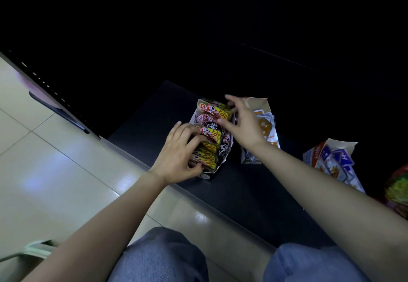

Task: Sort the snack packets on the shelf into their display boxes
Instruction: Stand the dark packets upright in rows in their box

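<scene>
While the left hand (pixel 176 160) curls its fingers over the near end of a row of dark snack packets (pixel 212 127), thumb tucked under their lower edge so that it grips them, the right hand (pixel 242 122) reaches across to the far end of the same row. Its thumb lies on the front of the packets and its fingers are spread over their tops, though I cannot tell whether it really holds them. The two hands are apart, one at each end of the row. The packets, black and red with yellow 10% flashes, stand on edge in an open white display box (pixel 223 162) on the low dark shelf (pixel 242 193), near its front lip. Just to the right stands a second box (pixel 258 102) of orange packets (pixel 265 127), and further right a third box (pixel 313 155) with blue packets (pixel 340 158). A red and green package (pixel 397 189) shows at the right edge. Pale tiled floor (pixel 55 160) lies below the shelf, and the person's jeans-clad knees (pixel 163 255) are nearest the camera.
</scene>
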Available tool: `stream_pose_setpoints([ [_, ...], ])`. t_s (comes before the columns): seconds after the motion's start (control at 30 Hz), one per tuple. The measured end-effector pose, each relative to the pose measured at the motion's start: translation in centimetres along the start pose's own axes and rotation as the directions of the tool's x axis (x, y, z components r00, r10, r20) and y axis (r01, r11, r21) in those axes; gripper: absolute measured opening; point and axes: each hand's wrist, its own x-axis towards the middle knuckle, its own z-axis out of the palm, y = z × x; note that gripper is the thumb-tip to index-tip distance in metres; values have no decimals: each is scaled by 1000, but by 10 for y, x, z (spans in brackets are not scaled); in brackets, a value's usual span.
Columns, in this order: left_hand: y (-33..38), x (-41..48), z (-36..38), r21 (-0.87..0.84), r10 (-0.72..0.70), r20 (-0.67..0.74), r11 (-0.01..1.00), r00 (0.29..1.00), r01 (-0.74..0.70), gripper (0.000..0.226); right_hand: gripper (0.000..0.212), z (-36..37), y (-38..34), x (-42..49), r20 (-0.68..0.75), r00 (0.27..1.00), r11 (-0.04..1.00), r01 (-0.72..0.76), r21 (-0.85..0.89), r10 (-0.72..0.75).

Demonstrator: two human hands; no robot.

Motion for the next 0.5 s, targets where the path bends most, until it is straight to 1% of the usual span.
stream_pose_setpoints([
  [0.03,0,1,0,-10,0,7,1000,1000,0,62,43,6,0,1,52,998,999,-31,-42,33],
  [0.07,0,1,0,-20,1,16,1000,1000,-1,64,35,10,0,0,114,992,997,-40,-65,47],
  [0.13,-1,3,-2,-30,6,37,1000,999,-5,74,21,12,3,-4,254,967,1000,-15,-9,17],
  [0.2,-4,5,-3,-27,12,51,1000,999,-10,86,18,9,5,-7,349,937,999,16,45,-31],
  [0.27,-7,8,-3,-12,10,68,1000,998,-9,91,19,6,6,-7,386,922,998,5,55,-26],
  [0.33,-8,11,-2,17,2,85,1000,996,-4,91,14,6,9,-6,375,927,998,-26,51,5],
  [0.4,-8,12,-1,25,-11,83,1000,996,9,90,6,8,10,-5,274,961,998,-47,29,37],
  [0.5,-10,9,0,36,-12,82,999,997,9,91,15,9,10,-5,126,992,999,-17,-38,22],
])
